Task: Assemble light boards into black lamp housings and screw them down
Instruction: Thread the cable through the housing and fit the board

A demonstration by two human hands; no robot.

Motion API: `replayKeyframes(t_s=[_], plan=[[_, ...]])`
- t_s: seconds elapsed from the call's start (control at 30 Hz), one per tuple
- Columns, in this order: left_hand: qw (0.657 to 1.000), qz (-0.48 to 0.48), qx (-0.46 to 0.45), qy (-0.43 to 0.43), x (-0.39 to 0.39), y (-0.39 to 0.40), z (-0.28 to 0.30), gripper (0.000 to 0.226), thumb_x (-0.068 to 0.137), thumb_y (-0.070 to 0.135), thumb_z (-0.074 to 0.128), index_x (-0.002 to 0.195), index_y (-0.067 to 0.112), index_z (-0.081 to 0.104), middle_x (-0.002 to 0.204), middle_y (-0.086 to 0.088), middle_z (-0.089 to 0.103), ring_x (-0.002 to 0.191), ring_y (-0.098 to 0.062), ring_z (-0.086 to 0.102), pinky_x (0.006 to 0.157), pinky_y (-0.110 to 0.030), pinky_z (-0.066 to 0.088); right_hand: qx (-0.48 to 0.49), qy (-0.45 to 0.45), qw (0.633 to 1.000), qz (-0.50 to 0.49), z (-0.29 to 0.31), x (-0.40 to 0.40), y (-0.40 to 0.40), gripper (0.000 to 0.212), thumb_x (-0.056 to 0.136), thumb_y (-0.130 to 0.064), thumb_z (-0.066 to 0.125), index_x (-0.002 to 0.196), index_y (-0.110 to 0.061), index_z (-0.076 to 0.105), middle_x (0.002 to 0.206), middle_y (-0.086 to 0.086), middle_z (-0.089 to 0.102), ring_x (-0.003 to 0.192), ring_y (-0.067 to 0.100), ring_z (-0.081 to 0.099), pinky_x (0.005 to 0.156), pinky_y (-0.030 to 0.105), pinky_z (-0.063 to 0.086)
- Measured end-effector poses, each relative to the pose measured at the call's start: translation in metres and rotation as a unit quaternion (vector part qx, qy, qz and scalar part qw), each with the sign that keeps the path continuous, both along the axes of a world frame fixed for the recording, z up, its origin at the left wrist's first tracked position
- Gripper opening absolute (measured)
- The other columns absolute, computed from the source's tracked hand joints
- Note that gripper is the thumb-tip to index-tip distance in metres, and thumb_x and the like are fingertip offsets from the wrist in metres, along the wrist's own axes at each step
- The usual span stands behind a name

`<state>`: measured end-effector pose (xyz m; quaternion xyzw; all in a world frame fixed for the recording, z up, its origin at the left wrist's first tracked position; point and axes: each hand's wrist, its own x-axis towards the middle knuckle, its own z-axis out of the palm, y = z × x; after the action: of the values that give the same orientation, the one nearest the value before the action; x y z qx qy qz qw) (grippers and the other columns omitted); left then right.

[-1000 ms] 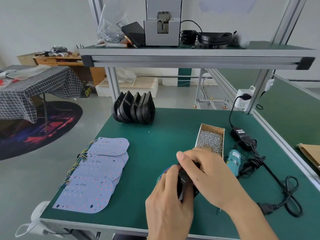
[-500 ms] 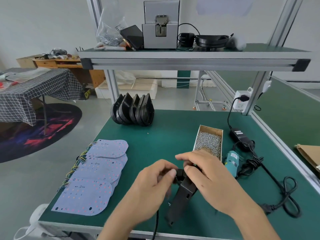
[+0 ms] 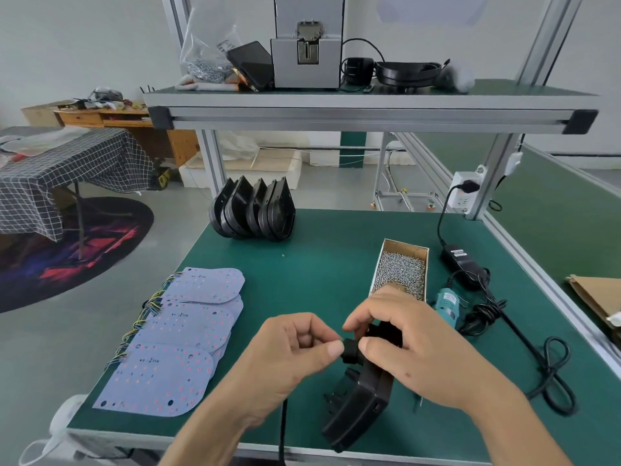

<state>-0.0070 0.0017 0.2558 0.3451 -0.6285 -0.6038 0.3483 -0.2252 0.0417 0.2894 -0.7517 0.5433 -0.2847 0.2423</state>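
Observation:
A black lamp housing (image 3: 359, 401) stands on edge near the front of the green table (image 3: 336, 264). My right hand (image 3: 410, 344) grips its upper end. My left hand (image 3: 295, 351) pinches a small black fitting (image 3: 349, 351) at the housing's top, thumb against it. A black cable (image 3: 282, 428) hangs down below my left wrist. Several pale blue light boards (image 3: 181, 334) with coloured wires lie overlapped on the left. Several more black housings (image 3: 255, 210) stand in a row at the back.
An open cardboard box of screws (image 3: 401, 270) sits just behind my right hand. A teal electric screwdriver (image 3: 447, 304), its power brick (image 3: 460, 260) and a tangled black cord (image 3: 547, 364) lie to the right. An overhead shelf (image 3: 369, 109) carries a grey machine and parts.
The housing has been tipped from under both hands to stand on edge. My left hand moved up from the front edge to pinch the fitting at its top.

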Motion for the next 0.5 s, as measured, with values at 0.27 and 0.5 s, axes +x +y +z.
replayKeyframes(t_s=[0.27, 0.5], plan=[[0.996, 0.065, -0.051, -0.01, -0.005, 0.003, -0.009, 0.028, 0.07, 0.046, 0.084, 0.084, 0.023, 0.075, 0.059, 0.005, 0.046, 0.056, -0.012, 0.036, 0.054, -0.018, 0.031, -0.007, -0.025, 1.0, 0.009, -0.005, 0.0, -0.004, 0.016, 0.086, -0.03, 0.062, 0.096, -0.038, 0.07, 0.103, -0.019, 0.059, 0.114, 0.009, 0.054, 0.091, 0.017, 0.037], [0.997, 0.075, -0.027, 0.011, -0.008, -0.003, -0.01, 0.033, 0.067, 0.045, 0.088, 0.082, 0.019, 0.074, 0.055, 0.005, 0.037, 0.055, -0.015, 0.026, 0.053, -0.024, 0.022, -0.018, -0.098, 0.995, 0.021, -0.012, -0.003, -0.002, 0.027, 0.086, -0.021, 0.06, 0.104, -0.037, 0.071, 0.105, -0.013, 0.062, 0.112, 0.018, 0.059, 0.091, 0.021, 0.044]])
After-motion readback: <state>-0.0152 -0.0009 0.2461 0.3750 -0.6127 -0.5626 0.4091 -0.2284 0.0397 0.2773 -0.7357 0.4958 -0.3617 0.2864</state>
